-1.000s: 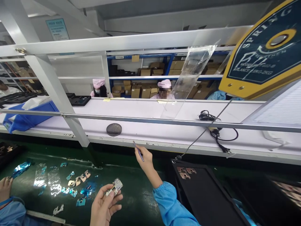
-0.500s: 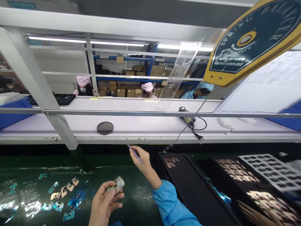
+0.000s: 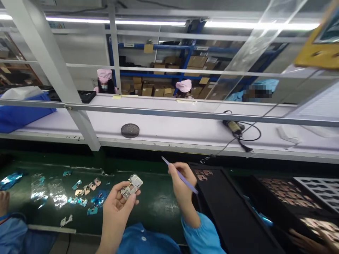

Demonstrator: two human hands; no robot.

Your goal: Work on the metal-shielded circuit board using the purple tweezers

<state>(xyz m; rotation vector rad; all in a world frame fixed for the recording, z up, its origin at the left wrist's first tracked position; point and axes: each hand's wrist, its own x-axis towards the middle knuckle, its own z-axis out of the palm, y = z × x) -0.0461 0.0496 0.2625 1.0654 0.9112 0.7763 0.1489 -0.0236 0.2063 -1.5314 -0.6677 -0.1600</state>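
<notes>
My left hand (image 3: 116,208) is closed on a small silver circuit board (image 3: 135,181), pinching its lower part between thumb and fingers. The board is tilted up, and its shielded face shows. In my right hand (image 3: 180,193) is a pair of purple tweezers (image 3: 189,184), gripped like a pen. Their tips point up and left, apart from the board. Both hands are above the dark green work surface (image 3: 159,215). Several small boards (image 3: 92,186), some copper-coloured and some blue, lie left of my left hand, and a pale board piece (image 3: 66,220) lies near the front edge.
A black tray (image 3: 233,211) with a few copper-coloured parts (image 3: 203,174) is at my right. Co-workers' hands show at far left (image 3: 3,203) and lower right (image 3: 308,242). A white shelf (image 3: 169,128) holds a round dark dish (image 3: 130,130) and a corded tool (image 3: 233,127).
The view has shifted, bringing a co-worker's arm in at left. My right hand with the tweezers has drawn back toward me; the board in my left hand shows more fully.
</notes>
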